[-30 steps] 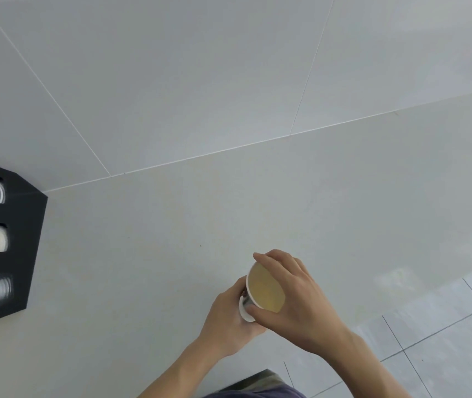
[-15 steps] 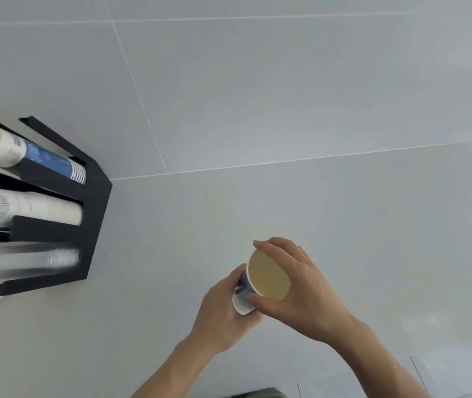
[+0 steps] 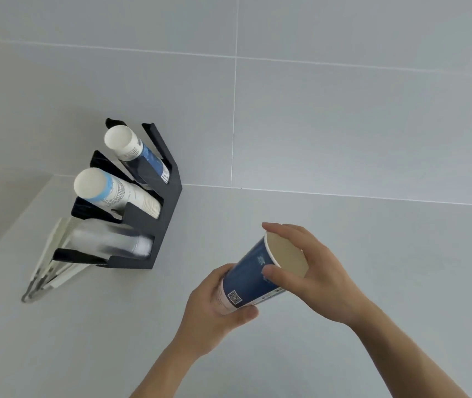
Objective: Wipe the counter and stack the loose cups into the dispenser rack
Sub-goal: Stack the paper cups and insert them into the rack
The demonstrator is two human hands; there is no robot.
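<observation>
Head | both hands point(image 3: 211, 305) point(image 3: 319, 278) grip blue cup point(image 3: 253, 278) | rack's point(image 3: 168, 196) lowest stack point(image 3: 111, 244) blurred

Bright, even light — soft shadows, left-edge blur.

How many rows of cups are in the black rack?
3: the back row, blue and white; the middle row, mostly white; the front row, clear cups. The rack sits on the counter.

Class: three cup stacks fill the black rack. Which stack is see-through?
The clear plastic stack in the slot nearest the camera; the other two stacks are opaque paper.
</observation>
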